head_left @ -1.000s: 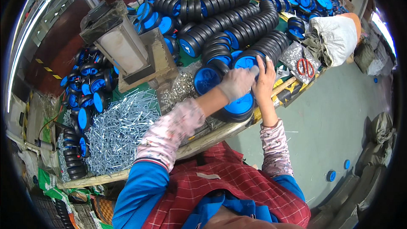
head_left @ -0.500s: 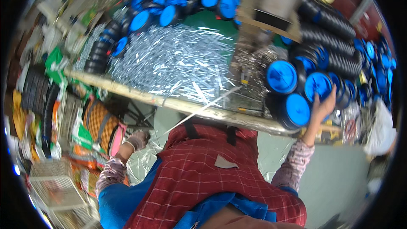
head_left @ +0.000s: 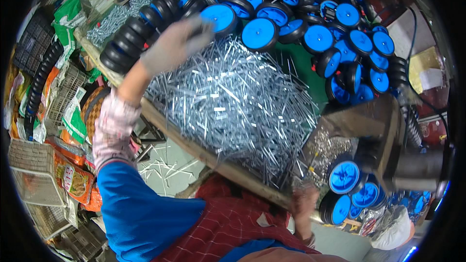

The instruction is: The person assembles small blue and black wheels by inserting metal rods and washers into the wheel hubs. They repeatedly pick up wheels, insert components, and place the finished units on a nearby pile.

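Note:
My left hand [head_left: 177, 43], in a pale glove and smeared by motion, is over the back left of the bench. Its fingers point toward a black-tyred wheel with a blue hub [head_left: 217, 19], and I cannot tell whether they touch it. A row of black wheels [head_left: 128, 41] lies beside that wrist. Below the hand spreads a heap of thin silvery metal rods [head_left: 228, 111]. My right hand [head_left: 305, 201] is blurred at the bench's near edge, left of a few blue-hubbed wheels [head_left: 344, 177]; its fingers are hard to make out.
Many blue-hubbed wheels [head_left: 318, 40] crowd the back of the bench. A metal machine [head_left: 383, 136] stands at the right, beside a pile of small metal parts [head_left: 330, 150]. Plastic baskets [head_left: 31, 165] and sacks line the left. Pale strips [head_left: 165, 170] litter the floor.
My left hand has risen from low at the left to over the bench's back. The right hand has left a blue-hubbed wheel and come nearer the bench edge. The view has turned.

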`<control>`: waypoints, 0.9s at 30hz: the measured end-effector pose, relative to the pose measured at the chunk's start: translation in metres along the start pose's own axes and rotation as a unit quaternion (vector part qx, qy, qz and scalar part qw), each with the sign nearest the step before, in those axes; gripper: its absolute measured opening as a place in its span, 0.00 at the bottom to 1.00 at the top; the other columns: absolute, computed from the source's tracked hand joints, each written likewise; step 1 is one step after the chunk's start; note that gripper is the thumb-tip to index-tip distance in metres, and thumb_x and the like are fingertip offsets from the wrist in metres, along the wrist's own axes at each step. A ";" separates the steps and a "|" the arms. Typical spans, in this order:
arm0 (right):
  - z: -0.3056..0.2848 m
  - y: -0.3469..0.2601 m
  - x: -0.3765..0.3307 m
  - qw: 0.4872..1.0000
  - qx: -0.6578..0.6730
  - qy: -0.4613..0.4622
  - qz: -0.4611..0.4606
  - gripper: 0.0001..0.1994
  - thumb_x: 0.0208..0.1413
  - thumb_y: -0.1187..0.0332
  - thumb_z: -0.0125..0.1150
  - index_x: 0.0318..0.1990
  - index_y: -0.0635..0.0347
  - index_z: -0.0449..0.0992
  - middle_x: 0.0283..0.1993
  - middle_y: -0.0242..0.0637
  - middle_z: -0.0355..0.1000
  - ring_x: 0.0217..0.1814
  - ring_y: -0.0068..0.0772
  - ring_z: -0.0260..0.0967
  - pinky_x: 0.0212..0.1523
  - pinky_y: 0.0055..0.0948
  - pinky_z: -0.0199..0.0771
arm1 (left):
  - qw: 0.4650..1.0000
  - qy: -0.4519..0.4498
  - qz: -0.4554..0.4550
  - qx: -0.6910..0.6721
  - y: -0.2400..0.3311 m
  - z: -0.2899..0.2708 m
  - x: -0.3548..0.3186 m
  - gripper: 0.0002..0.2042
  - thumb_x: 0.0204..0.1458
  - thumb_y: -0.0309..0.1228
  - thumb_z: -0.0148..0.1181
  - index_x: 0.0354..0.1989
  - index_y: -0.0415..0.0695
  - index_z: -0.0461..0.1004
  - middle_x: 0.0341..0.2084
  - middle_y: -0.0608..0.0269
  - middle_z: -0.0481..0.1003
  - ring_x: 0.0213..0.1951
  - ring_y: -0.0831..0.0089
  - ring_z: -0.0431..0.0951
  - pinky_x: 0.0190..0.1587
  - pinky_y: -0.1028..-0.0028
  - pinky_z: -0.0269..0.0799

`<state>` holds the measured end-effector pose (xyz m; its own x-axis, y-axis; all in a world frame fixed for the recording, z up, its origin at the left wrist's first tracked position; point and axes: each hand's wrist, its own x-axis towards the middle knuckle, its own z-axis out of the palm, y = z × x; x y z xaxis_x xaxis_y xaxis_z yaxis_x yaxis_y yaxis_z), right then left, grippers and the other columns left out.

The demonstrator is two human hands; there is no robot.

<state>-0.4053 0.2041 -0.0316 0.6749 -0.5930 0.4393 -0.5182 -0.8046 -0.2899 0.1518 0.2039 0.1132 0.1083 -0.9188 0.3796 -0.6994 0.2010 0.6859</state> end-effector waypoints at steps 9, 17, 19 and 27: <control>0.058 -0.030 -0.003 0.977 0.083 -0.177 0.080 0.19 0.41 0.71 0.65 0.45 0.50 0.78 0.49 0.37 0.71 0.48 0.42 0.69 0.46 0.40 0.68 | 0.858 0.139 -0.168 0.464 -0.292 -0.069 0.293 0.28 0.53 0.30 0.50 0.65 0.47 0.58 0.58 0.43 0.67 0.60 0.49 0.68 0.60 0.58 0.65; 0.059 -0.027 -0.030 0.966 0.074 -0.202 0.141 0.16 0.36 0.57 0.69 0.36 0.47 0.82 0.40 0.28 0.73 0.40 0.40 0.69 0.40 0.37 0.69 | 0.880 0.073 -0.286 0.372 -0.413 -0.067 0.357 0.16 0.52 0.31 0.52 0.50 0.49 0.75 0.47 0.47 0.77 0.51 0.52 0.76 0.53 0.61 0.71; 0.059 -0.031 -0.024 0.964 0.082 -0.203 0.151 0.15 0.37 0.58 0.69 0.36 0.47 0.81 0.41 0.28 0.72 0.41 0.39 0.69 0.40 0.37 0.69 | 0.905 0.095 -0.163 0.383 -0.398 -0.053 0.356 0.19 0.49 0.26 0.51 0.51 0.53 0.75 0.44 0.46 0.77 0.48 0.50 0.77 0.50 0.62 0.71; 0.056 -0.024 -0.001 0.967 0.095 -0.210 0.107 0.19 0.36 0.60 0.72 0.40 0.48 0.80 0.45 0.31 0.71 0.44 0.40 0.67 0.43 0.37 0.69 | 0.942 -0.048 0.227 0.243 -0.239 0.111 0.319 0.23 0.39 0.15 0.48 0.48 0.41 0.74 0.43 0.46 0.76 0.49 0.50 0.75 0.55 0.62 0.70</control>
<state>-0.3637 0.2221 -0.0729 0.7378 -0.6747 -0.0195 -0.5896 -0.6301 -0.5052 0.2750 -0.1749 0.0016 -0.3287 -0.8066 0.4914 -0.9011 0.4236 0.0925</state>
